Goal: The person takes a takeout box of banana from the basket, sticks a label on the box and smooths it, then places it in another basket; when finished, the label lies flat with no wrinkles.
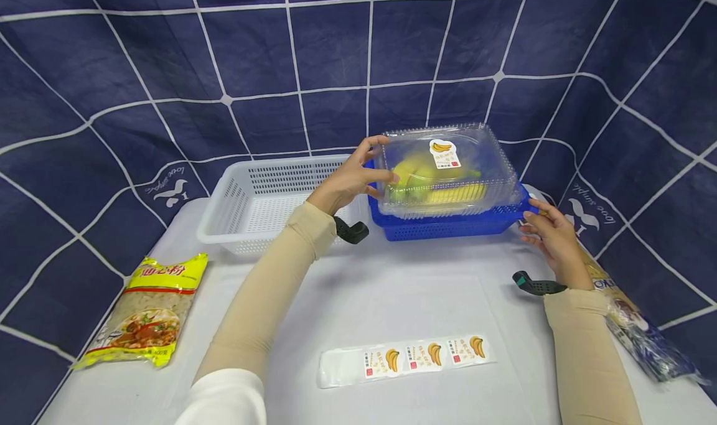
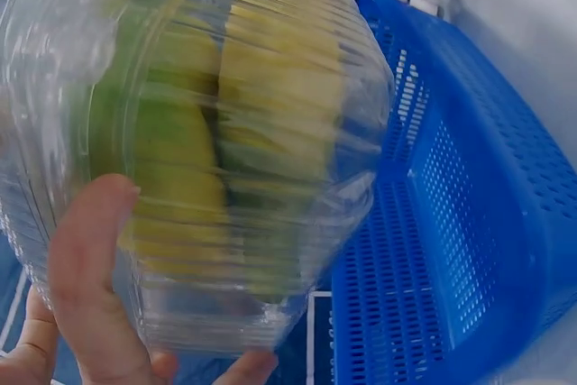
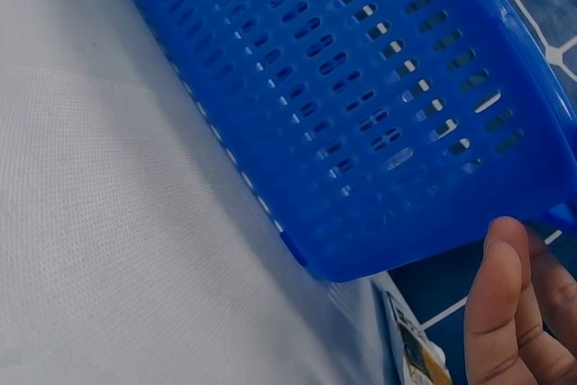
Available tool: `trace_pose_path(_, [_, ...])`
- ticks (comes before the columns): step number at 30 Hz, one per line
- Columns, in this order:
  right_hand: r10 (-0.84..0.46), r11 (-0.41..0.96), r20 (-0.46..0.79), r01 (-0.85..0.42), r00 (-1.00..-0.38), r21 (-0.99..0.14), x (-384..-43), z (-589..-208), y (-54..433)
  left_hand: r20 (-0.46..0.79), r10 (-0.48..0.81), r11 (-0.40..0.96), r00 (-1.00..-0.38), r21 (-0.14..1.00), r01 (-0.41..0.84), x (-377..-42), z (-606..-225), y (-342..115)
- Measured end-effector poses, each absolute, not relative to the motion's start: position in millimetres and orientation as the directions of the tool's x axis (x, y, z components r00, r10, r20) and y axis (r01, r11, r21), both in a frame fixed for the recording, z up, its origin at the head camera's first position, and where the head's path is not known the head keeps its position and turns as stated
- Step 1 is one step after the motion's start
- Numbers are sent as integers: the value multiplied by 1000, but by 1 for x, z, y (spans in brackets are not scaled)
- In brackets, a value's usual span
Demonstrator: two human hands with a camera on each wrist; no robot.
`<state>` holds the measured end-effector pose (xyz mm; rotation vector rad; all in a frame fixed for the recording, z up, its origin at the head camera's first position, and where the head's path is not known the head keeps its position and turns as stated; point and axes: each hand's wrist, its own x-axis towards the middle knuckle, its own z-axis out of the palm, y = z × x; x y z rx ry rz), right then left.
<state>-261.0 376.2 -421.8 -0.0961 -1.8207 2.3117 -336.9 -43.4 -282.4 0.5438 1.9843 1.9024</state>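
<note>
My left hand [image 1: 358, 175] grips the left end of a clear plastic clamshell box [image 1: 495, 157]. Bananas, yellow and green, show through its wall [image 2: 279, 69], and a banana sticker [image 1: 444, 154] is on the lid. The box is over the blue basket [image 1: 448, 229]; in the left wrist view it hangs above and beside the basket's open inside. At the basket's right end, my right hand [image 1: 551, 235] pinches the rim between thumb and fingers. The right wrist view shows the thumb [image 3: 499, 304] at the corner of the slotted wall.
Left of the blue basket stands a white basket [image 1: 224, 226]. A strip of banana stickers [image 1: 406, 359] lies on the white table [image 1: 414, 300] in front. A yellow noodle bag [image 1: 151, 307] is at the left edge, another packet [image 1: 644, 325] beside my right forearm. A dark checked cloth rises behind.
</note>
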Motion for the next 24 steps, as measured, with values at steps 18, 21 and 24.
trace_pose_path(18, [189,-230,78,-121,-979,-966,-259,-423,378,-69,433,63,-899,997,-47,-373,-291,9])
trace_pose_path(21, [191,-223,81,-124,-978,-967,-259,-422,378,-72,420,72,-904,996,-46,-377,-293,18])
trace_pose_path(24, [187,-212,89,-129,-978,-969,-259,-422,377,-70,397,76,-915,996,-43,-381,-295,26])
